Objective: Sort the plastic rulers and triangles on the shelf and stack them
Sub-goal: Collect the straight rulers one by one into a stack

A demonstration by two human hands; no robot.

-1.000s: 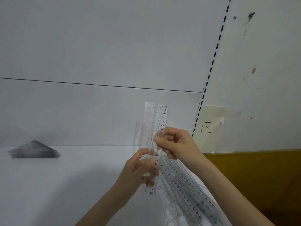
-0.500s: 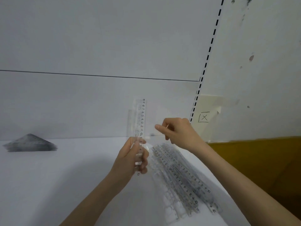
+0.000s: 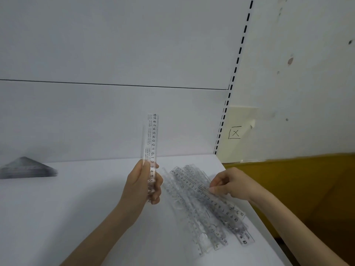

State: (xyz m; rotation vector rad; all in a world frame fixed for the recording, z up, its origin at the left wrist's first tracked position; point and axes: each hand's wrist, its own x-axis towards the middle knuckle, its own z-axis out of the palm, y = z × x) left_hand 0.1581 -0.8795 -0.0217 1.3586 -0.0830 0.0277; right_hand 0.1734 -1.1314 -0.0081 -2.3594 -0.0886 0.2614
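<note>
My left hand point(image 3: 142, 184) holds a small bundle of clear plastic rulers point(image 3: 152, 137) upright above the white shelf point(image 3: 76, 208). A loose pile of clear rulers point(image 3: 207, 212) lies fanned on the shelf at the right. My right hand point(image 3: 228, 184) rests on that pile, fingertips pinching the edge of a top ruler near its middle. A stack of dark-looking clear triangles point(image 3: 26, 167) sits at the far left by the back panel.
The shelf's right edge point(image 3: 259, 217) runs diagonally beside the ruler pile, with a yellow-brown surface point(image 3: 307, 189) beyond it. A slotted shelf upright point(image 3: 232, 81) and a wall note marked X point(image 3: 234, 133) stand behind.
My right hand let go of the upright rulers and dropped to the pile on the shelf. My left hand kept its bundle and shifted slightly left.
</note>
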